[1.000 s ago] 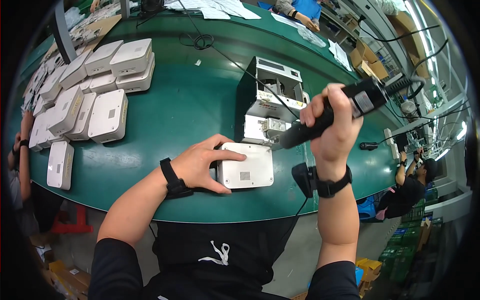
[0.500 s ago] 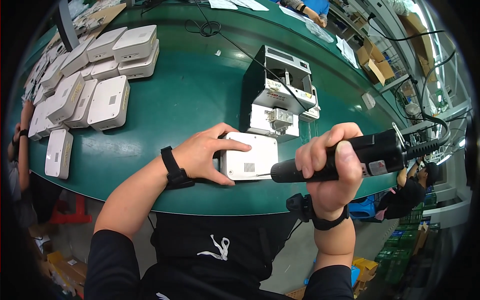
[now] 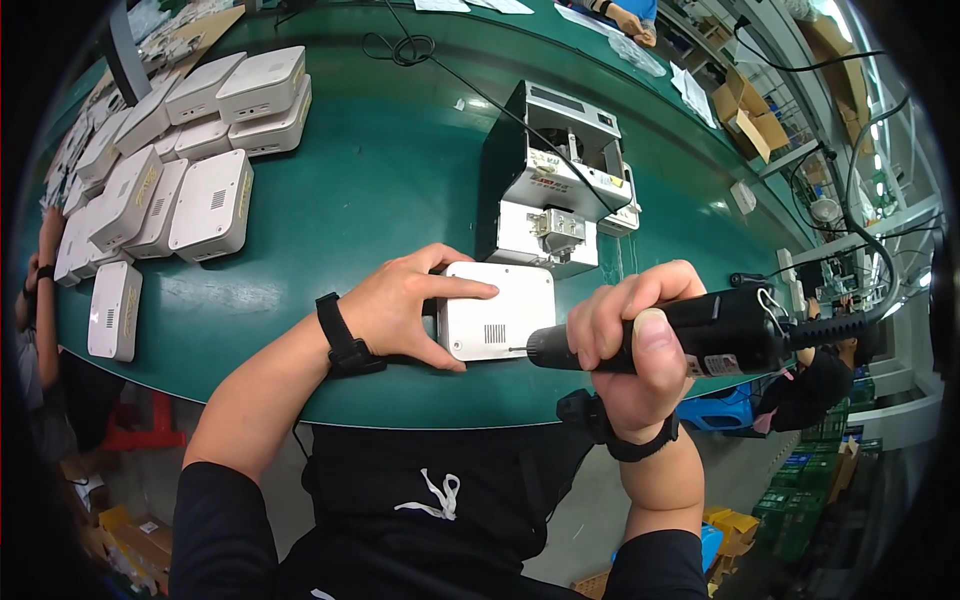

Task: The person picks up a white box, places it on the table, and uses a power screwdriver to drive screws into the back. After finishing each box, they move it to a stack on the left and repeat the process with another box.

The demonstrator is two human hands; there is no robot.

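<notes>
Flat on the green bench in front of me lies a white plastic device case [image 3: 512,304], with vent slots and corner holes showing. My left hand [image 3: 398,305] grips its left side, one finger across the top face and the thumb at the near left corner. In my right hand [image 3: 632,345] is a black corded electric screwdriver [image 3: 718,328], held almost level with its thin bit pointing left. The bit's tip is over the near right part of the case; whether it touches cannot be made out. Just beyond the case stands a screw feeder [image 3: 562,190].
Several similar white cases [image 3: 212,205] are piled at the left on the green bench [image 3: 370,180]. A black cable [image 3: 470,88] hangs across the screw feeder. Another person's hands [image 3: 632,25] are at the far side. An open carton [image 3: 750,115] stands at far right.
My right hand has brought the screwdriver left and slightly down, so its bit lies farther over the case. My left hand keeps its grip on the case.
</notes>
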